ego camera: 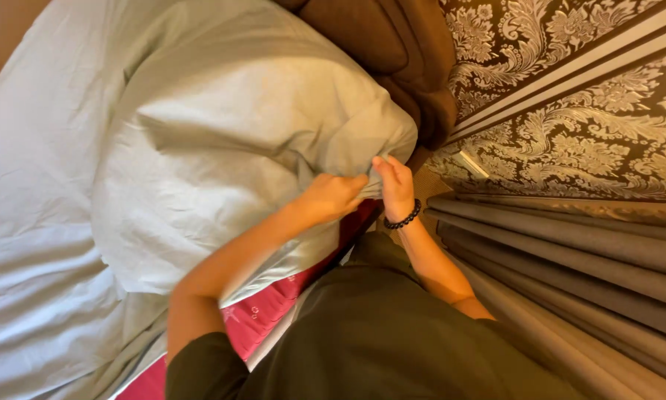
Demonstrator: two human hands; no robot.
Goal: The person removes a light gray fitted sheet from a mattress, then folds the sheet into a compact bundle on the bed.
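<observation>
Head view looked down on us at the edge of the bed (pixel 29 244), where the pale grey-green cotton pillowcase (pixel 222 141), stuffed full with its pillow, lay across the light grey sheet with one corner pointing toward the patterned brown damask wall (pixel 570 96). Our left hand (pixel 331 197) had its fingers closed, pinching a fold of the pillowcase cloth at that corner, and our right hand (pixel 394 185), a black bead bracelet (pixel 403 218) on its wrist, gripped the same bunched cloth just beside it, fingers shut on it. We judged the step to be seating the pillow's corner inside the case, or closing its open end; which end this was we could not tell. Next we would need a firm two-handed pull on the cloth, keeping the corner from slipping. A red patterned mattress edge (pixel 266 311) showed under the sheet, grey pleated curtains (pixel 570 252) hung at our right, and a brown padded headboard (pixel 392 44) stood beyond.
</observation>
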